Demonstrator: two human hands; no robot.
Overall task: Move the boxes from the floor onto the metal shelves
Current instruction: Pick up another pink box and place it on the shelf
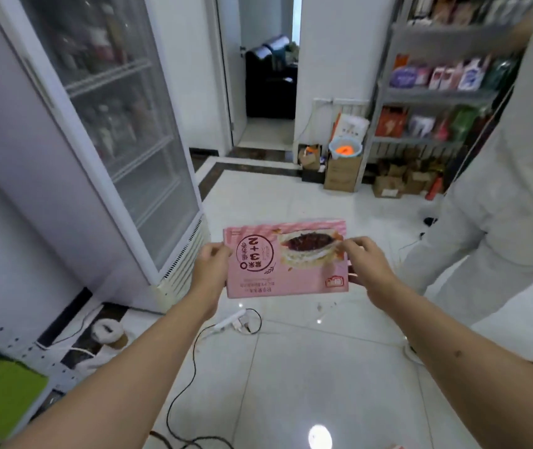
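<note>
Head view, near to far: both bare forearms reach forward over the white tiled floor [291,367], where a black cable [190,361] and a white power strip [229,320] lie; the left hand [210,264] grips the left edge of a pink box [286,260] with curled fingers, and the right hand [368,264] pinches its right edge, thumb on the printed face; the pink box is held upright in mid-air above the floor, print upside down; at left stands a glass-door refrigerator [122,124]; at right a person in pale clothing [501,189] stands; beyond, brown cartons [342,173] sit on the floor beside the metal shelves [436,95], which carry assorted packages; an open doorway [268,76] lies behind
</note>
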